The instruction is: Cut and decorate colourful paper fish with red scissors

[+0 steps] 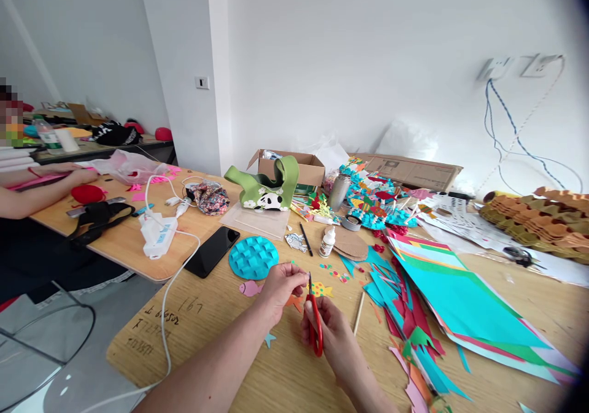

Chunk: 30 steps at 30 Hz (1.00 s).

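My right hand (330, 327) grips red-handled scissors (314, 322), blades pointing up and away from me. My left hand (281, 285) pinches a small orange paper piece (294, 302) right at the scissor blades, above the wooden table (221, 321). A pink paper fish (250, 288) and a yellow dotted paper fish (321, 289) lie just beyond my hands. A round teal folded-paper disc (253, 258) sits behind the pink fish.
Stacked coloured paper sheets (455, 302) and scraps spread to the right. A black phone (212, 251), white power strip (157, 234), glue bottle (327, 242), green panda bag (268, 188) and cardboard boxes (294, 166) stand farther back. Another person's arm (41, 192) rests at the left table.
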{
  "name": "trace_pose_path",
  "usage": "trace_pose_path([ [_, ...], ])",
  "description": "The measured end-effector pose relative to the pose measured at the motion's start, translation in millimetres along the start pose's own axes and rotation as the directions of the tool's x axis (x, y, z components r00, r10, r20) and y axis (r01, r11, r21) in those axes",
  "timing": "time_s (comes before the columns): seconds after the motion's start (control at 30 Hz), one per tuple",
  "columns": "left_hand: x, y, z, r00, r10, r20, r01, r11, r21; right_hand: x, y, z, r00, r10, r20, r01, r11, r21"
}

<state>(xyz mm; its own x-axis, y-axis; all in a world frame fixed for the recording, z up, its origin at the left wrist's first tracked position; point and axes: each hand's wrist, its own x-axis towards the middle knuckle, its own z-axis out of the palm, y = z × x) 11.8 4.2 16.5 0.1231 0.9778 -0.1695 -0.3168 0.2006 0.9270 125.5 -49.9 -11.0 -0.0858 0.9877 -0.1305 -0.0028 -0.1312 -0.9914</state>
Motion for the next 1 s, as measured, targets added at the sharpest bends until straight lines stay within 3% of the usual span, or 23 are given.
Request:
trace_pose_path([
  [0.67,-0.1,-0.1,-0.5,1.000,0.014,0.013,-0.014,1.000,-0.003,-1.0,-2.0,-0.2,1.000,-0.006,0.013,0.006,1.000,0.005],
  [1.0,-1.4,1.6,0.4,1.000,0.004,0.019,-0.004,1.000,-0.002,-10.1,-20.1,2.3,1.000,-0.005,0.019,0.005,1.000,0.028],
])
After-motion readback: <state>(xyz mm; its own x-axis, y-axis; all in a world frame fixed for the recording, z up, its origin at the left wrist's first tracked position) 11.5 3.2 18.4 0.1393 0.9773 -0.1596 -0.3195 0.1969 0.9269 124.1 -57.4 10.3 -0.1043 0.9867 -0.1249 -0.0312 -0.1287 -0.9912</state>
